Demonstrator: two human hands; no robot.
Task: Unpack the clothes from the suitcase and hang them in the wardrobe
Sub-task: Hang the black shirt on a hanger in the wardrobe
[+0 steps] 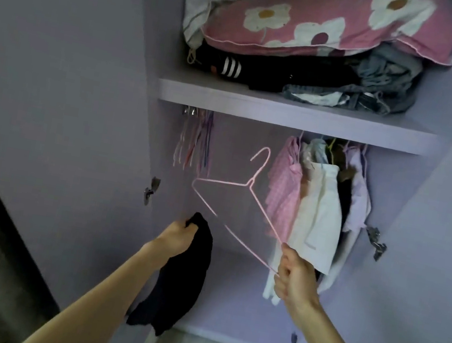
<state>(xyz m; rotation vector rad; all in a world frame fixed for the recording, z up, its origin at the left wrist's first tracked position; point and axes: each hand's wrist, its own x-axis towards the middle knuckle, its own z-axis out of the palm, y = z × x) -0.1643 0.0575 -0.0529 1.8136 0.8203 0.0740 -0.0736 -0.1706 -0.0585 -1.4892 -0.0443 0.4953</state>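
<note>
**Two things held up before an open wardrobe (151, 37)**

Furthest left of the left grip stands the wardrobe's lilac left door (56, 65), swung open. A metal hinge (151, 190) sits just up and left of the knuckles. The left grip (177, 236) is closed in a fist round the top of a black garment (184, 282), which hangs limp below the fist and along the forearm. Above that grip, a bunch of empty hangers (193, 144) dangles from under the shelf (289, 113), near the left wall.

Between the two grips, a pink wire hanger (232, 199) is tilted in the air with its hook up and caught on nothing. Its far shoulder is above the left grip but apart from it and from the black garment. The right grip (295, 277) pinches the hanger's near corner, fingers curled round the wire.

Just above and right of the right grip hang more clothes. There is a pink checked garment (282, 193), a white garment (317, 217) and a pale lilac garment (358, 194), with dark pieces between them. The white hem comes down close to the knuckles; whether it touches them I cannot tell.

High above both grips, on the shelf, a pink flowered pillow (335, 24) lies on folded dark clothes (281, 75) and denim (386, 78). Right of the right grip, a second hinge (376, 241) sits on the right wall.
</note>
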